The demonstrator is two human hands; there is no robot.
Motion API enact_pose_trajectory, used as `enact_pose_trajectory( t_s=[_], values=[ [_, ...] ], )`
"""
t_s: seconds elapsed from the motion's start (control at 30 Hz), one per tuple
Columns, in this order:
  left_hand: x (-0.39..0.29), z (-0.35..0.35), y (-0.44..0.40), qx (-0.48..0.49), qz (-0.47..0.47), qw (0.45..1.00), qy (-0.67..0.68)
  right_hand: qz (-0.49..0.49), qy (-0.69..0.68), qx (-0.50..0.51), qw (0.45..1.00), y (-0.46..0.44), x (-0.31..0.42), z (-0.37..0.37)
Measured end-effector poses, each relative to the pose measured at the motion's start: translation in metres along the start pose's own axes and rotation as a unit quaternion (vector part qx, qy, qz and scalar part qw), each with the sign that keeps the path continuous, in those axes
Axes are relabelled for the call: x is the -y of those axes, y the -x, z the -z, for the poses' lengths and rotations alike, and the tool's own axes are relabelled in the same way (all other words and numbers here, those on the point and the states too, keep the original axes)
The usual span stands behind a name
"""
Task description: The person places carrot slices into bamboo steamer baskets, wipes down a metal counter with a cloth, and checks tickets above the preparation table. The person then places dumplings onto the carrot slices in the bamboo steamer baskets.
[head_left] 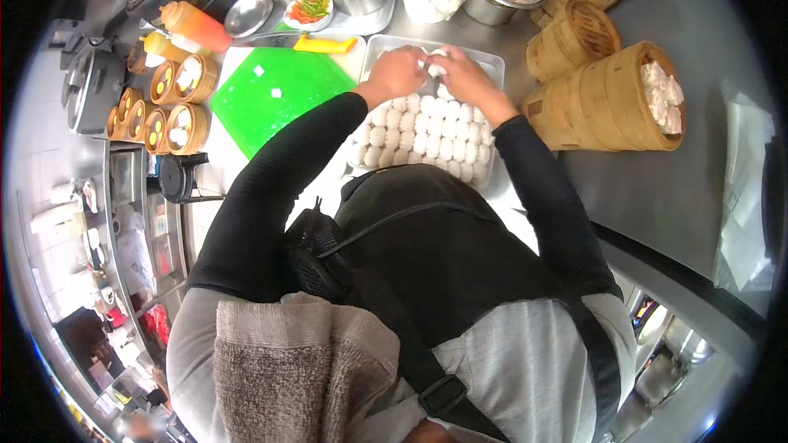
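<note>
A metal tray [498,68] in front of me holds rows of small white balls [431,143], packed closely; they look like dough or fish balls. Over its far part, my left hand [398,72] has its fingers curled together, with a bit of white showing at the tips. Close beside it, my right hand [464,78] pinches a white ball [437,64] between thumb and fingers. The two hands nearly meet, and their inner fingers are partly hidden.
Left of the tray lies a green cutting board [283,98] with a yellow-handled knife [326,44] at its far edge. Bamboo steamers [607,102] stand right, smaller steamer baskets [194,78] left. Squeeze bottles [195,26] and metal bowls [249,14] sit behind.
</note>
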State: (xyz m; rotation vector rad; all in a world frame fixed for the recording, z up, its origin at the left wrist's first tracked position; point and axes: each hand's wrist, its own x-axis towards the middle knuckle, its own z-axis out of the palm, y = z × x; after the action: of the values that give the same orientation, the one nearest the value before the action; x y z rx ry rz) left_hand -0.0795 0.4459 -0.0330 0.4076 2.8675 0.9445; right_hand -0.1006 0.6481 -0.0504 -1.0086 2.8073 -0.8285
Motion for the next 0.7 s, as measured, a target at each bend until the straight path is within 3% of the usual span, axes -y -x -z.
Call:
enact_pose_trajectory(
  t_s=[0.13, 0.2, 0.23, 0.27, 0.33, 0.37, 0.4, 0.43, 0.47, 0.53, 0.67, 0.7],
  values=[
    [0.022, -0.032, 0.001, -0.045, -0.071, 0.992, -0.099, -0.029, -0.062, 0.045, 0.997, -0.012, -0.003, 0.009],
    [0.027, -0.04, -0.015, -0.022, 0.083, 0.977, 0.194, -0.035, -0.076, -0.003, 0.996, -0.012, 0.006, 0.021],
    [0.012, -0.027, -0.015, 0.025, 0.126, 0.912, 0.389, -0.049, -0.098, -0.043, 0.993, -0.014, 0.014, 0.024],
    [-0.008, -0.018, -0.009, 0.059, 0.156, 0.804, 0.571, -0.019, -0.09, -0.047, 0.995, -0.017, 0.019, 0.027],
    [-0.017, -0.015, -0.004, 0.061, -0.023, 0.722, 0.688, 0.03, -0.121, -0.069, 0.99, -0.013, 0.037, 0.041],
    [0.008, -0.046, -0.02, 0.074, -0.037, 0.735, 0.673, 0.056, -0.154, -0.069, 0.984, -0.011, 0.035, 0.043],
    [0.003, -0.041, -0.017, 0.104, 0.027, 0.74, 0.665, 0.045, -0.193, -0.073, 0.978, -0.009, 0.03, 0.033],
    [-0.008, -0.045, -0.013, 0.011, 0.108, 0.759, 0.642, -0.006, -0.308, -0.046, 0.95, -0.003, 0.033, 0.028],
    [-0.006, -0.046, -0.018, 0.061, 0.024, 0.796, 0.602, 0.014, -0.263, -0.06, 0.963, -0.001, 0.027, 0.022],
    [-0.03, -0.039, -0.012, -0.022, 0.108, 0.805, 0.583, -0.068, -0.269, -0.046, 0.96, 0.002, 0.024, 0.025],
    [-0.037, -0.029, -0.008, -0.051, 0.101, 0.807, 0.58, -0.06, -0.276, -0.123, 0.951, 0.0, 0.013, 0.003],
    [-0.037, -0.02, -0.002, -0.074, 0.096, 0.814, 0.568, -0.093, -0.214, -0.183, 0.955, -0.002, 0.027, 0.0]
  ],
)
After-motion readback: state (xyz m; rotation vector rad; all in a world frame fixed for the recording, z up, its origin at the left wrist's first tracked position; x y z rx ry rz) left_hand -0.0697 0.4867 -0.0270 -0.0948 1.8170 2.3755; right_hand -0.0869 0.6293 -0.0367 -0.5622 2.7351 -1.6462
